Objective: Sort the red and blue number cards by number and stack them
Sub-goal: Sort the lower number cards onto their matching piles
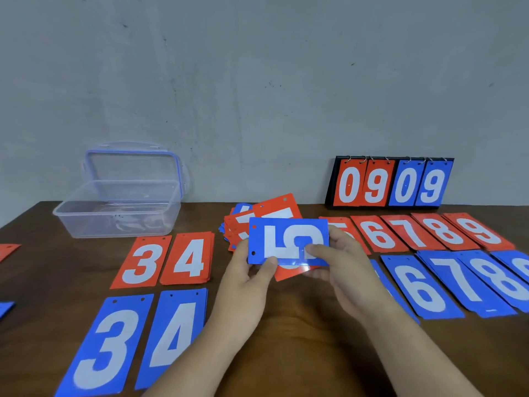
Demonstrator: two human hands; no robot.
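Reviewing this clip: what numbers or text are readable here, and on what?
"0 9 0 9": flip scoreboard.
"5": blue card, sideways, in left hand and right hand.
"3", "4": left red stacks; left blue stacks.
"6", "7", "8", "9": right red stacks.
"6", "7", "8": right blue stacks.
Loose pile: digits covered, unreadable.

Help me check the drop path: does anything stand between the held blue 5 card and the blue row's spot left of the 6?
Only the person's right hand and forearm, lying over that spot; a blue pile's edge shows beside them. The left hand also holds the blue 5 card. Nothing else visible intervenes.
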